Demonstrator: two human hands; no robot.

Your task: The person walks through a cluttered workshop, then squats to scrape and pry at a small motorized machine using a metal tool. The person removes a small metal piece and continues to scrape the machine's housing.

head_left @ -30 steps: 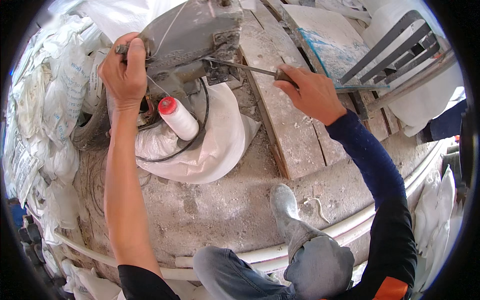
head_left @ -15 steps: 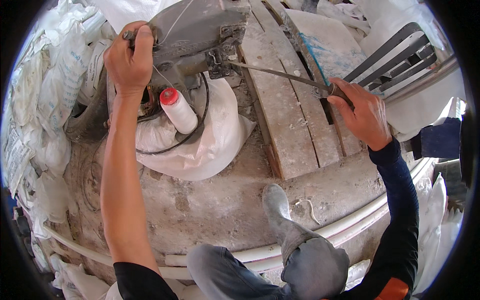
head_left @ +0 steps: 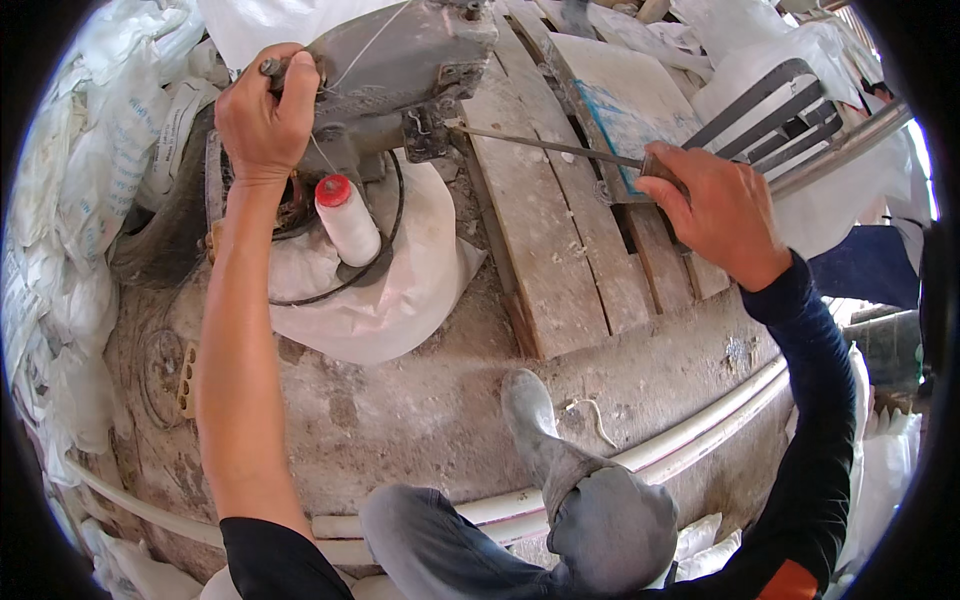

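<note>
The wooden pallet [head_left: 530, 220] lies just right of the white sack [head_left: 425, 270], whose soft bulk could sag under a sideways load. The grey machine [head_left: 385, 70] is at the top centre, beside the pallet; it could tip if its support on the left slackens. There the left hand [head_left: 265, 120] is closed around a stubby handle [head_left: 270, 68]. The right hand [head_left: 720, 205] wraps the grip of a thin-shafted tool [head_left: 560, 147]. Its tip is at or just beside the machine's dark bracket [head_left: 427, 136]; I cannot tell whether they touch. A crooked push could make it skid and scrape. The black cable [head_left: 401, 195] curves around the thread cone [head_left: 350, 228] and, if pulled, could topple it; a snag could snap the white thread [head_left: 369, 48]
</note>
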